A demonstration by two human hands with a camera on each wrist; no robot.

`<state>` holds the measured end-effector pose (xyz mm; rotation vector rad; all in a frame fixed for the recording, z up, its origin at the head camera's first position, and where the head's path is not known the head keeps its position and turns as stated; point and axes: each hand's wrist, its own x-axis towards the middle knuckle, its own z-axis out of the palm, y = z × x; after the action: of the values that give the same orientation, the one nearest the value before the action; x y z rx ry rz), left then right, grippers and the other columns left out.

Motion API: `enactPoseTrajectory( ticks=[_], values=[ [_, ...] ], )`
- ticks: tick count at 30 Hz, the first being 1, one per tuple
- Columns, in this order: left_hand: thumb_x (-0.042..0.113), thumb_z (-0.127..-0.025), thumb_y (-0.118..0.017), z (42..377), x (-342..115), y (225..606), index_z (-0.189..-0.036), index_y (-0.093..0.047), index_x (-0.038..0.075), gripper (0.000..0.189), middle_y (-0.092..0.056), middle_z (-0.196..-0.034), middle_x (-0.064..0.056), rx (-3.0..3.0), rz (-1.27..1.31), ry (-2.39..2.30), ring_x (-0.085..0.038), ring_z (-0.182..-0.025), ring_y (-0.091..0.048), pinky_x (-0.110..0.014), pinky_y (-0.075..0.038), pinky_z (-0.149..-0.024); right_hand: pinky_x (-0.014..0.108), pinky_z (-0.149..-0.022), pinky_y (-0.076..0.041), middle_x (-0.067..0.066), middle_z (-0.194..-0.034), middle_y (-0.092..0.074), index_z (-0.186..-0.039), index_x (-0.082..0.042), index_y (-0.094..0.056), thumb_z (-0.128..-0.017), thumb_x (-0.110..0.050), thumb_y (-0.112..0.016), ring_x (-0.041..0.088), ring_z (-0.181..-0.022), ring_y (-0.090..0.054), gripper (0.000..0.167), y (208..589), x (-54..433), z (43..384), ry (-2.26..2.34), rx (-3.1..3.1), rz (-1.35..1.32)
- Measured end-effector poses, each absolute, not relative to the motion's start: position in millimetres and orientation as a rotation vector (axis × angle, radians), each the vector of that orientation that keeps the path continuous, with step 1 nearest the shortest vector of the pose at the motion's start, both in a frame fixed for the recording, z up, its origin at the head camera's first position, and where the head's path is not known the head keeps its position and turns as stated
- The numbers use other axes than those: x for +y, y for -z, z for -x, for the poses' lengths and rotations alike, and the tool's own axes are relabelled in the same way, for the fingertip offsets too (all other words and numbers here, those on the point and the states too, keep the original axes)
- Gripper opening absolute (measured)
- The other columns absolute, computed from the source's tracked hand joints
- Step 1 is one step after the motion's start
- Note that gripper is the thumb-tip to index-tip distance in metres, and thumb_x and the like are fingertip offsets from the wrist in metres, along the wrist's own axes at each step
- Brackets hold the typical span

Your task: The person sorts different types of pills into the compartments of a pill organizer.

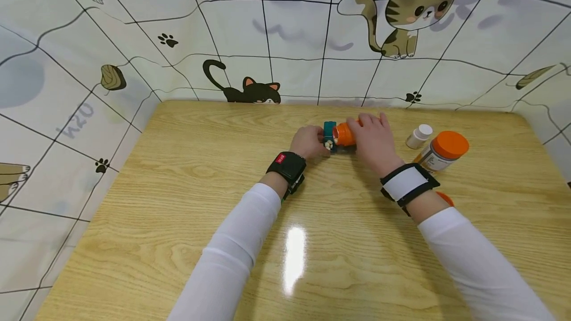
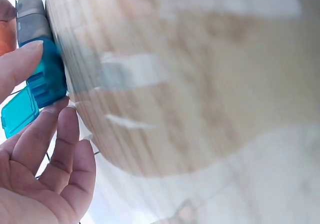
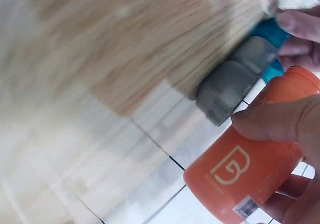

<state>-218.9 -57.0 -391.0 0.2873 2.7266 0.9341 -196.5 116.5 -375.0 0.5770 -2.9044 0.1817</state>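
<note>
A pill organizer (image 1: 329, 129) lies near the table's back edge, with a teal compartment (image 2: 49, 67) and grey ones (image 3: 225, 87) in a row. The teal lid (image 2: 20, 112) is flipped up, and pale pills (image 1: 329, 145) show in that compartment. My left hand (image 1: 309, 142) pinches the teal end between thumb and fingers. My right hand (image 1: 375, 143) grips an orange pill bottle (image 3: 230, 171), tipped on its side. The bottle's uncapped mouth points left, right beside the teal compartment. Whether a pill is falling out, I cannot tell.
To the right of my right hand stand a small white bottle (image 1: 419, 136) and a larger jar with an orange lid (image 1: 450, 144). An orange round piece (image 1: 446, 198) is partly hidden behind the right wrist. A cat-printed cloth (image 1: 294, 33) rises behind the wooden table (image 1: 187, 172).
</note>
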Motion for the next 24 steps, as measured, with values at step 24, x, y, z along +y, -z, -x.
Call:
enactPoseTrajectory(
  ticks=[24],
  values=[
    [0.02, -0.076, -0.074, 217.7, -54.2, 393.4, -0.128, -0.054, 0.005, 0.057, -0.063, -0.122, -0.006, 2.74, -0.263, -0.883, -0.018, -0.113, -0.058, -0.029, -0.045, -0.095, 0.053, -0.103, -0.035, 0.019, -0.129, -0.05, -0.131, -0.004, -0.037, -0.074, -0.005, -0.074, 0.036, -0.12, -0.048, 0.067, 375.8, 125.8, 101.3, -1.557, -2.965, -0.27]
  ],
)
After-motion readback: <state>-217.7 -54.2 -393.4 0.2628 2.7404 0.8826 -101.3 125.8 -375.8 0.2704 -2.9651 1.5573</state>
